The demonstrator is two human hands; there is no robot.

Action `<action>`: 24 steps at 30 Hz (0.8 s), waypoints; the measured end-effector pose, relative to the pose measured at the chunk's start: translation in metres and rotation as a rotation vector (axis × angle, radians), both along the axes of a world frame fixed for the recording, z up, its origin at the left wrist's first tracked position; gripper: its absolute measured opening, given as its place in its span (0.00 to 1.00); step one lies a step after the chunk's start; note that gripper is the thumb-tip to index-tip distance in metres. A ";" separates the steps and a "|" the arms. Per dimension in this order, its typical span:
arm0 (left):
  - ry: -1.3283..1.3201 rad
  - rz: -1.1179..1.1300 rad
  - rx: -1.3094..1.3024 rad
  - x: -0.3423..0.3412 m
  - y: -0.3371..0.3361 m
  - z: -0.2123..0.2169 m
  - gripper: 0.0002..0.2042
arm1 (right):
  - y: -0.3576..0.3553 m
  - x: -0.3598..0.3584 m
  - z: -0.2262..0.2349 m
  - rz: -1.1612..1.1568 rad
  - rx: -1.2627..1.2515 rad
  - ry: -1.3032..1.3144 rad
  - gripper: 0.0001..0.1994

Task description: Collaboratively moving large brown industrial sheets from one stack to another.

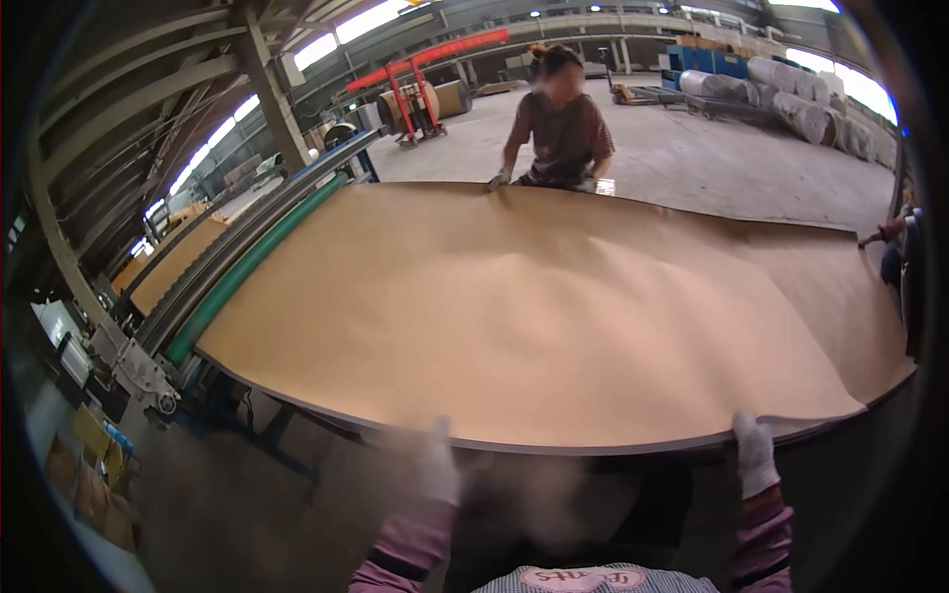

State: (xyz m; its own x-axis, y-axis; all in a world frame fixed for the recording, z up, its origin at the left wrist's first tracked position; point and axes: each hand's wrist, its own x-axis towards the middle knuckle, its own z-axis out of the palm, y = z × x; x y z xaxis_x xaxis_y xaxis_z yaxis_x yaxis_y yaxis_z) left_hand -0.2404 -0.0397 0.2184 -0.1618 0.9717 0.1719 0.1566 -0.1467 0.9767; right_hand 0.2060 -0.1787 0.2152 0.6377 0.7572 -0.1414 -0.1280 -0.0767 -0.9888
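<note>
A wide brown sheet (474, 326), paper-like and rippled toward the right, spreads across the middle with a dark lower edge facing me. My right hand (757, 457), in a pale glove, is closed on its near edge close to the right corner. Further left, my left hand (438, 469), also gloved, is at the same edge; motion smears its fingers, so whether it grips is unclear. On the far side a co-worker (560, 133) has a gloved hand (499, 181) on the sheet's far edge.
A machine with a green roller (257, 267) runs along the sheet's left end. Another person's hand (883, 233) touches the right end. Behind stand a red lifting frame (413, 102), wrapped rolls (803, 117) and a steel column (274, 94). Cardboard pieces (91, 484) lie at lower left.
</note>
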 end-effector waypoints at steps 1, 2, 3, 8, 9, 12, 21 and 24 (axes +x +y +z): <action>-0.438 0.119 -0.119 -0.025 0.022 -0.005 0.19 | -0.001 0.031 -0.005 0.127 -0.071 -0.604 0.07; -0.200 -0.046 0.034 -0.042 0.033 -0.008 0.19 | -0.008 0.067 -0.009 0.235 -0.185 -1.206 0.09; -0.799 0.133 -0.386 -0.042 0.046 0.029 0.18 | -0.007 0.073 -0.003 0.223 -0.216 -0.986 0.12; -0.314 0.215 -0.097 -0.195 0.106 -0.013 0.15 | 0.017 0.083 0.065 0.155 -0.063 -1.566 0.05; -0.325 0.162 -0.109 -0.223 0.128 -0.034 0.15 | 0.018 0.088 0.072 0.087 -0.212 -1.079 0.05; -0.237 0.193 -0.166 -0.279 0.175 -0.067 0.18 | 0.001 0.077 0.099 -0.123 -0.208 -0.183 0.08; -0.120 0.250 -0.336 -0.263 0.137 -0.024 0.19 | -0.011 0.119 0.079 0.059 -0.216 -0.240 0.11; -0.042 0.346 -0.316 -0.221 0.116 0.002 0.18 | -0.009 0.140 0.093 0.105 -0.263 -0.385 0.10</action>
